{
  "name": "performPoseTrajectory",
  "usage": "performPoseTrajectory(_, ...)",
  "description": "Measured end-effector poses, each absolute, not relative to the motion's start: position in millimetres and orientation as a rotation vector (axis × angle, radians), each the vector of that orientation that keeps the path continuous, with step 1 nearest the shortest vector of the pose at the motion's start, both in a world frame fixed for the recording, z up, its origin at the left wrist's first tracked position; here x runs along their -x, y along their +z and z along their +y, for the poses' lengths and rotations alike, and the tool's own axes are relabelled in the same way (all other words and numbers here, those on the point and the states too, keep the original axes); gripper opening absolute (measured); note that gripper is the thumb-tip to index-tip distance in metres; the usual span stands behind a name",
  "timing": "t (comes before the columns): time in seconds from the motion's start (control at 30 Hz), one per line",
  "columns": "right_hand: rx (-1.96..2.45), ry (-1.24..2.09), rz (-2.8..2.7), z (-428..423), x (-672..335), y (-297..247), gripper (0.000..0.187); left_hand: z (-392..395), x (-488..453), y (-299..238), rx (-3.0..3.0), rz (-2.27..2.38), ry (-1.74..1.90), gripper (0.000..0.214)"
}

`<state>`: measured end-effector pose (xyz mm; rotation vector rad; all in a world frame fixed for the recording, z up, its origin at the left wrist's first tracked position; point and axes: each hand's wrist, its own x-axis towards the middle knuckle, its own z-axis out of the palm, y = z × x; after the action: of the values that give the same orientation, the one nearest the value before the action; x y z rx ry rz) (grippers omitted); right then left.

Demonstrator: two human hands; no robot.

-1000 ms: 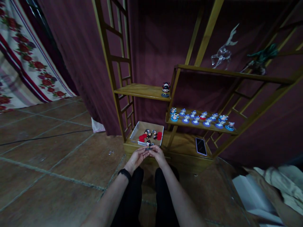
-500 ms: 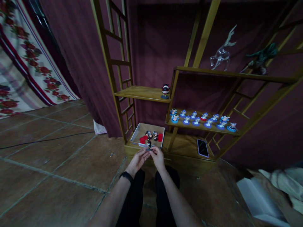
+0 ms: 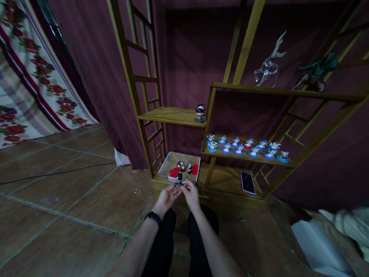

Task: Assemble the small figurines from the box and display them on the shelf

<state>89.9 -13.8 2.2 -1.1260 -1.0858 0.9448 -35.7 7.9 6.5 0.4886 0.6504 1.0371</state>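
Note:
A small black figurine on a dark round base stands upright between my two hands, just in front of the box. My left hand supports the base from the left with its fingers closed on it. From the right, my right hand pinches the same base between thumb and fingers. Behind them is an open white box holding several black-and-red figurines and red round pieces. On the small shelf above, two dark-haired figurines stand one behind the other at its right end.
Several blue and white figurines stand in two rows on the right shelf. A phone lies on the bottom board. Higher up are a clear deer ornament and a dark green statue. A white box sits at lower right.
The figurine has turned in my fingers and moved slightly left and down. My hands remain close together around its base; the view has shifted a little.

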Motion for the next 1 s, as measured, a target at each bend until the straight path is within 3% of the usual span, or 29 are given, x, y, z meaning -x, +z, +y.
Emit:
performPoseTrajectory(0.47, 1.058, 1.041, -1.040, -9.7, -91.6, -1.4, 0.011, 2.4, 35.7, 12.3, -0.571, 0.615, 1.043, 0.014)
performPoseTrajectory(0.67, 1.059, 1.056, -1.051, -10.2, -90.9, -2.0, 0.011, -1.3, 34.3, 15.3, -0.627, 0.663, 1.087, 0.029)
performPoseTrajectory(1.0, 1.050, 1.291, -0.802, -5.0, -92.1, -16.7, 0.032, 4.7, 27.2, 2.0, -0.804, 0.709, 1.302, 0.051)
